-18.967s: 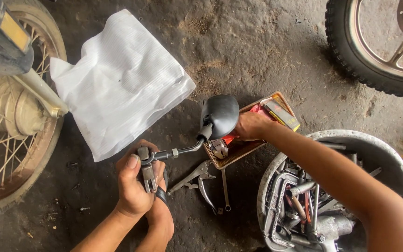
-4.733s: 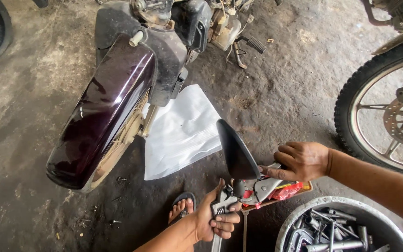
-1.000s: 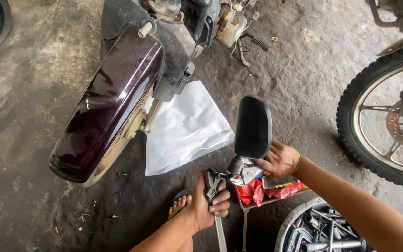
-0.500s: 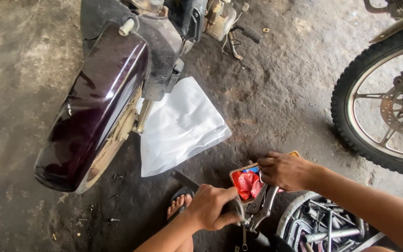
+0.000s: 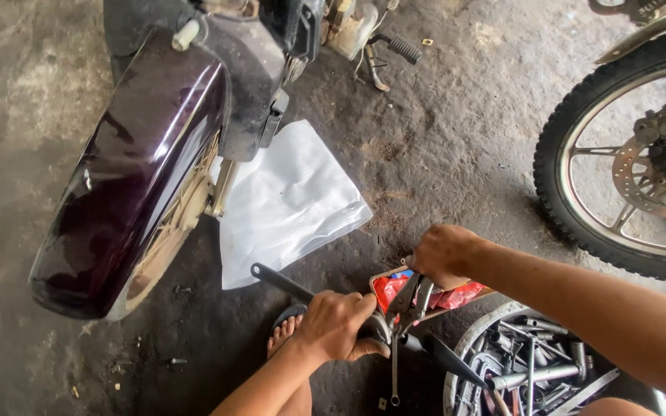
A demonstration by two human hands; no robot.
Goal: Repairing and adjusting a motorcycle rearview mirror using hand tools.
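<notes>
Both hands (image 5: 337, 323) (image 5: 442, 253) grip greasy steel pliers (image 5: 410, 296).

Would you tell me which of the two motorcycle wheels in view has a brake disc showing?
The wheel at the right edge: a drilled metal brake disc sits inside its knobbly tyre. The wheel on the left is mostly covered by a dark purple fender, showing only spokes.

Soft, even daylight filled the place, bright enough to read the grain of the concrete floor (image 5: 464, 146). Up and left of the left hand (image 5: 337, 327), the dark purple fender (image 5: 140, 177) carried broad pale reflections, and the white plastic sheet (image 5: 287, 204) above that hand looked nearly washed out. Shadows pooled dark under the fender. Both hands stayed fairly sharp; the right forearm (image 5: 603, 308) softened toward the frame's edge.
</notes>
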